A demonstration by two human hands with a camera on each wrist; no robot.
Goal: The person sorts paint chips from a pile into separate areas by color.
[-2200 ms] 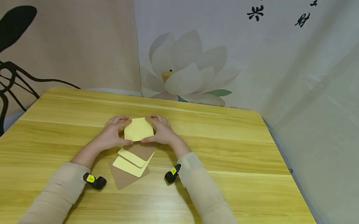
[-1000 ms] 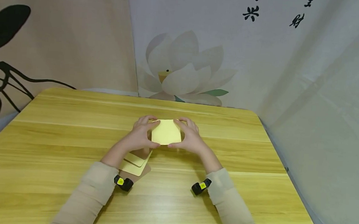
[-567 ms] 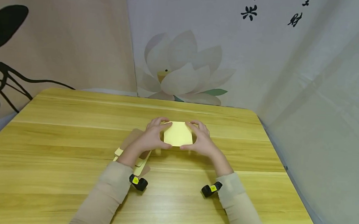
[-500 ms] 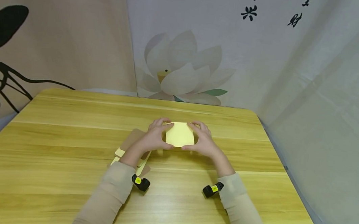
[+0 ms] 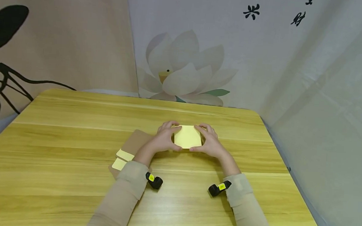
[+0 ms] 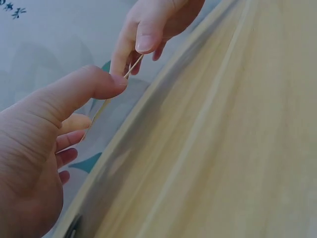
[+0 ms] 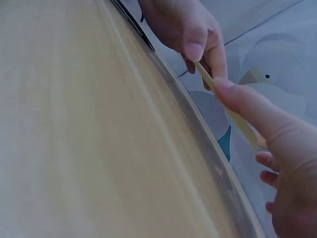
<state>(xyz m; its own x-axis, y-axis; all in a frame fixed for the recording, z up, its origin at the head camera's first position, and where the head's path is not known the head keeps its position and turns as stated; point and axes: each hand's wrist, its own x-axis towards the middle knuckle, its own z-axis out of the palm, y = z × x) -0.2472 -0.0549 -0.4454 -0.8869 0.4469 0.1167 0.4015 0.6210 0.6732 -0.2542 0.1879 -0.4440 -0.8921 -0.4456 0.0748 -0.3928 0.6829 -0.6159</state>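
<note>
A thin pale yellow card (image 5: 188,137) is held up between both hands, above the table. My left hand (image 5: 163,139) pinches its left side, and my right hand (image 5: 210,144) pinches the right side, with thumbs and fingers at its edges. Seen nearly edge-on in the right wrist view, the card (image 7: 241,126) looks thin and flat. To the left on the table lies a fanned pile of cards: a brown card (image 5: 135,141) at the far end, a yellow card (image 5: 125,154), another yellow card (image 5: 119,164) and a brown corner (image 5: 113,171). My left forearm hides part of that pile.
The wooden table (image 5: 244,198) reaches back to a hanging cloth (image 5: 263,62) printed with a lotus and black characters. A dark plant-like pattern (image 5: 7,32) shows at the left. Small black cameras are strapped to the left cuff (image 5: 154,182) and right cuff (image 5: 217,189).
Both hands have carried the yellow card to the right, off the pile of cards. Over the last half second it moved only slightly further right. The pile has stayed in place.
</note>
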